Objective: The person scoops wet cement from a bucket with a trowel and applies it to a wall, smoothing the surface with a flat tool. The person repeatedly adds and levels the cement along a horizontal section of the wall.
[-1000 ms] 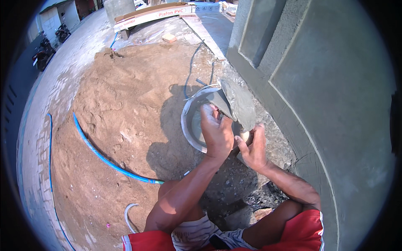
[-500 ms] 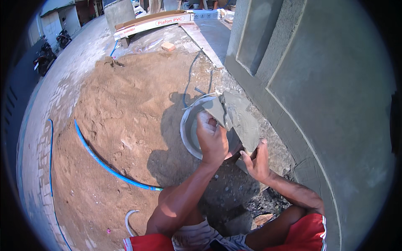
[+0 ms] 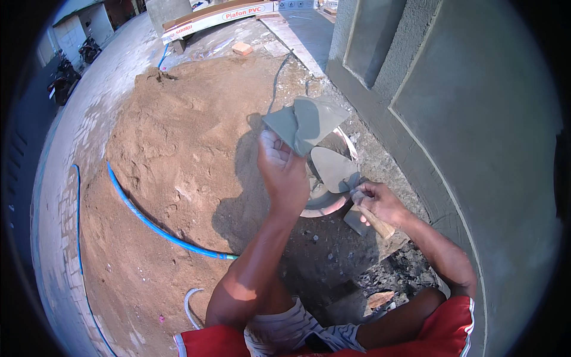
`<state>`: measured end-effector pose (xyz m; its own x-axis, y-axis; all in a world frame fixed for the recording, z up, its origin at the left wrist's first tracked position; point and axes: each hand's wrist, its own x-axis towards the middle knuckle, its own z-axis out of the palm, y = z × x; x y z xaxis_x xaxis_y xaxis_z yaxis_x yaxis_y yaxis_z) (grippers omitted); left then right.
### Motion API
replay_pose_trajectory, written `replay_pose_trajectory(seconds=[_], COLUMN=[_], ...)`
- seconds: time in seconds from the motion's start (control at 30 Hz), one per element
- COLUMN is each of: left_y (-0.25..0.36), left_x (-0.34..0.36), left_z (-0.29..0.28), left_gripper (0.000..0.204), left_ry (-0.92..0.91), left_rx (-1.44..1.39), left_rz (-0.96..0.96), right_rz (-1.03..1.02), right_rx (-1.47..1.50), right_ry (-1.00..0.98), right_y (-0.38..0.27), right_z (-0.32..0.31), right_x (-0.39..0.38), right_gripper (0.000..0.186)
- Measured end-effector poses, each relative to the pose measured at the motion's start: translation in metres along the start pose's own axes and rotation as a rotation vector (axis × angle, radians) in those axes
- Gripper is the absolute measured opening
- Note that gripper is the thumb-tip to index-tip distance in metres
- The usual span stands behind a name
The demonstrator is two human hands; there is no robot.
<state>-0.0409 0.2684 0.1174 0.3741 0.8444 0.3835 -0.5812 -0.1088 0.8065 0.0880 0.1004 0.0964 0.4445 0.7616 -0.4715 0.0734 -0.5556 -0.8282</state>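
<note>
My left hand (image 3: 284,172) is closed on the near edge of a flat grey plate (image 3: 279,126), raised over the bucket's far left side. A thick lump of wet grey mortar (image 3: 315,122) lies across the plate. In my right hand (image 3: 380,202) is a pointed trowel (image 3: 333,169), its wooden handle toward me and its blade, grey with mortar, just below the plate. Below both hands stands a round bucket (image 3: 327,209), mostly covered by the plate, trowel and left hand; its contents show only in part.
A large sand heap (image 3: 178,131) spreads to the left, crossed by a blue hose (image 3: 148,223). The plastered grey wall (image 3: 476,131) rises close on the right. Rubble (image 3: 398,276) lies near my right leg. A long carton (image 3: 220,21) and a brick piece (image 3: 242,48) are farther off.
My left hand has lifted the plate with mortar up and left. The trowel, which was up against the mortar, is now lower and apart, its blade facing up and its handle in view.
</note>
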Motion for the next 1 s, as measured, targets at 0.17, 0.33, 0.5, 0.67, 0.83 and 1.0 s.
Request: replay_pose_trajectory(seconds=[0.17,0.33,0.5,0.67,0.83,1.0], left_y=[-0.013,0.000,-0.022,-0.056,-0.074,-0.106], left_x=[-0.023,-0.044,-0.063,-0.104,-0.154,-0.224], left_z=[0.023,0.035,0.046,0.083,0.149,0.211], left_gripper=[0.035,0.036,0.034,0.039,0.042,0.048], left_ry=[-0.126,-0.299,-0.550,-0.764,-1.034,-1.236], left_rx=[-0.168,-0.389,-0.560,-0.495,-0.407,-0.341], left_rz=[-0.153,-0.469,-0.665,-0.841,-1.072,-1.291], right_rz=[0.080,-0.411,-0.228,-0.224,-0.123,-0.573], right_rx=[0.151,-0.086,0.299,0.856,1.256,1.606], right_ry=[-0.073,0.073,-0.121,0.050,0.221,0.169], right_y=[0.007,0.056,0.041,0.087,0.170,0.248], right_z=[-0.001,0.002,-0.052,-0.072,-0.068,-0.056], right_x=[0.048,0.049,-0.046,-0.111,-0.173,-0.219], right_gripper=[0.025,0.022,0.021,0.020,0.026,0.022])
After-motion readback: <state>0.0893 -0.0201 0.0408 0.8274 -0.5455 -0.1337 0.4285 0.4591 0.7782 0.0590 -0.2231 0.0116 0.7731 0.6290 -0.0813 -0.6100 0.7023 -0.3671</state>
